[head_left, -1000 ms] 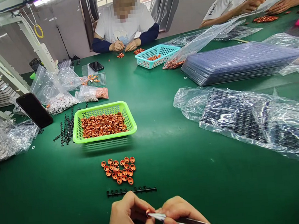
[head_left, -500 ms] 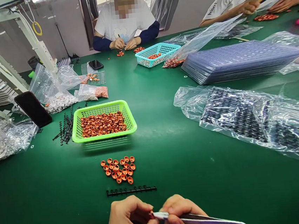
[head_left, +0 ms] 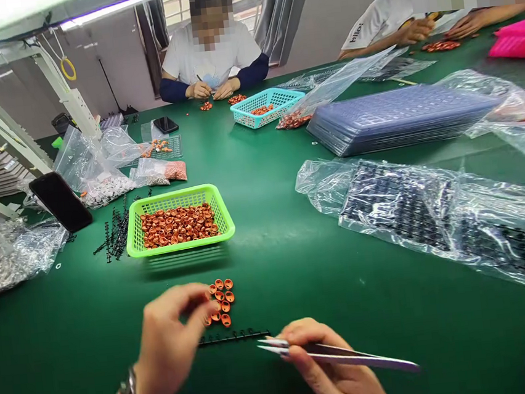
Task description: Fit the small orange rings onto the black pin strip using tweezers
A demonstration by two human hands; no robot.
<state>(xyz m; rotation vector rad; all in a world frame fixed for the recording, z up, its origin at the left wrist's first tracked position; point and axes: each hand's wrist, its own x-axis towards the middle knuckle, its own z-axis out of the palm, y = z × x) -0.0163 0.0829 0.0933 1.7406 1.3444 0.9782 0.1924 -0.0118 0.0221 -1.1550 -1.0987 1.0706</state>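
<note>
Our left hand [head_left: 171, 339] reaches out over the green tabletop [head_left: 297, 268], its fingers [head_left: 202, 302] loosely curled and blurred, their tips right at the near-left edge of the small cluster of orange rings [head_left: 221, 300]; we cannot tell whether they have hold of a ring. Just below those fingertips, toward us, lies the black comb strip [head_left: 234, 336], flat on the tabletop and running sideways toward our right hand [head_left: 329, 364]. That hand pinches a pair of silver tweezers [head_left: 333, 356], the fingers closed round the shaft; the tweezer tips sit slightly apart with nothing between them, just beside the right end of the strip. Beyond the left fingers, well apart from them, stands a lime green basket [head_left: 177, 200] filled with more orange rings, with a scatter of black strips [head_left: 114, 230] to its left and a dark phone [head_left: 60, 201] farther left. Beyond and to the right of the tweezer hand lie clear bags of dark parts [head_left: 431, 212] and a stack of bluish trays [head_left: 398, 116]. At the far side a person in a white shirt [head_left: 209, 50] works next to a teal basket [head_left: 265, 105].
</note>
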